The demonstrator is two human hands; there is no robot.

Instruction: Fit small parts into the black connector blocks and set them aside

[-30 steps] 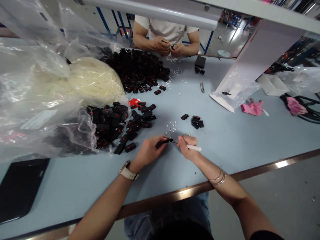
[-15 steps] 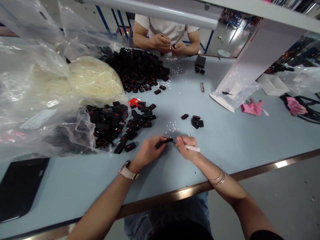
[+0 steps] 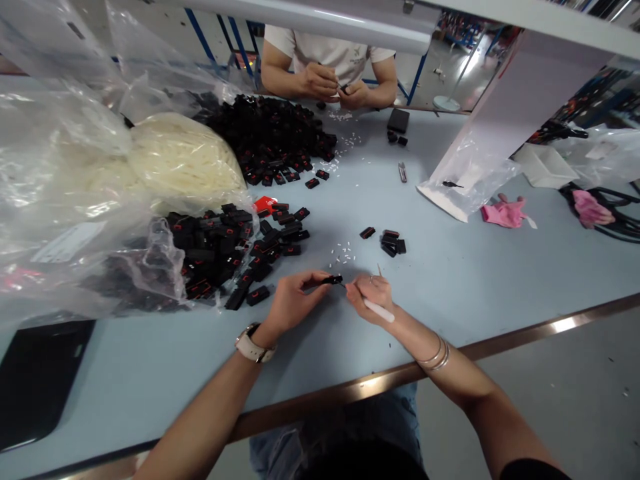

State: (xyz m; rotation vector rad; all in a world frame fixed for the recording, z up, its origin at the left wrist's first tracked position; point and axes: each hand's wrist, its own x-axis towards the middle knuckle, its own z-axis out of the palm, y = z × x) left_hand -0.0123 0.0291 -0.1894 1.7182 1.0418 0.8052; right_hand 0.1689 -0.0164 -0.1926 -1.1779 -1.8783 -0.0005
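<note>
My left hand point(image 3: 295, 300), with a watch at its wrist, pinches a small black plastic piece point(image 3: 332, 280) between thumb and fingers. In my right hand point(image 3: 369, 297) is a white-handled tool point(image 3: 379, 310), held like a pen. Its thin dark tip points left and reaches the black piece or comes very close to it; I cannot tell if they touch. Just beyond my hands lie small white bits point(image 3: 344, 253). To the left spreads a heap of black pieces with red marks point(image 3: 215, 250), partly inside a clear bag point(image 3: 90, 200).
Several black pieces point(image 3: 393, 243) sit right of the white bits. Across the table point(image 3: 475, 280) a co-worker's hands point(image 3: 335, 87) work behind a larger black heap point(image 3: 275, 137). Further right are a pink glove point(image 3: 504, 212) and a white post point(image 3: 520, 100). A black flat panel point(image 3: 43, 380) lies at left.
The black piece has turned in my left hand, so less of it shows. My right hand has shifted slightly left and the tool's handle slopes down more steeply.
</note>
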